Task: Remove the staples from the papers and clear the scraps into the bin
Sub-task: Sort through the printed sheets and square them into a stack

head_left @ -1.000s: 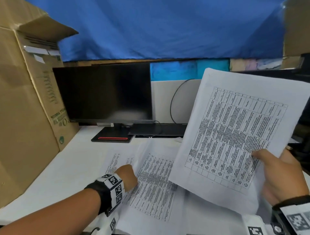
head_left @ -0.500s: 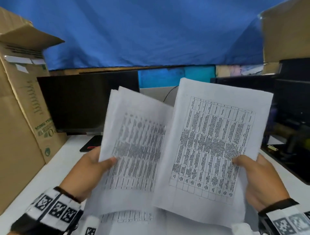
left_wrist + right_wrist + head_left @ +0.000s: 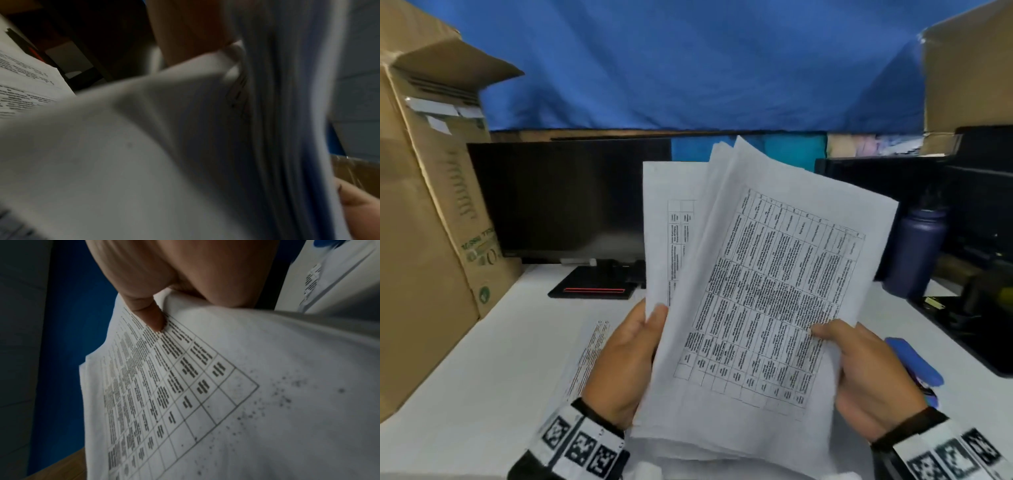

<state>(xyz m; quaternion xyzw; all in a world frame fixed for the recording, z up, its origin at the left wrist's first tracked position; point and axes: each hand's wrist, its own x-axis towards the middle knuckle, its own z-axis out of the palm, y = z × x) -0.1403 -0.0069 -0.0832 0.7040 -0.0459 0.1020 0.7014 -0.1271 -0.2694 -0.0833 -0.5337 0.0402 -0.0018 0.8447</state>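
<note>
A stack of white papers (image 3: pixel 763 294) printed with tables is held upright above the desk by both hands. My left hand (image 3: pixel 630 356) grips its left edge, thumb on the front. My right hand (image 3: pixel 866 373) pinches its right edge, and the right wrist view shows the thumb pressed on the printed sheet (image 3: pixel 185 386). In the left wrist view the papers (image 3: pixel 185 138) are a blur of sheet edges. One more printed sheet (image 3: pixel 589 356) lies flat on the white desk (image 3: pixel 482 359) below. I see no staple in any view.
A blue object (image 3: pixel 914 363) lies on the desk by my right hand. A black monitor (image 3: pixel 558 198) stands behind, a tall cardboard box (image 3: pixel 424 212) at the left, a purple bottle (image 3: pixel 917 253) and black equipment (image 3: pixel 976 219) at the right.
My left hand picked the sheets off the desk and brought them up. The two bundles have come together into one overlapping stack held by both hands.
</note>
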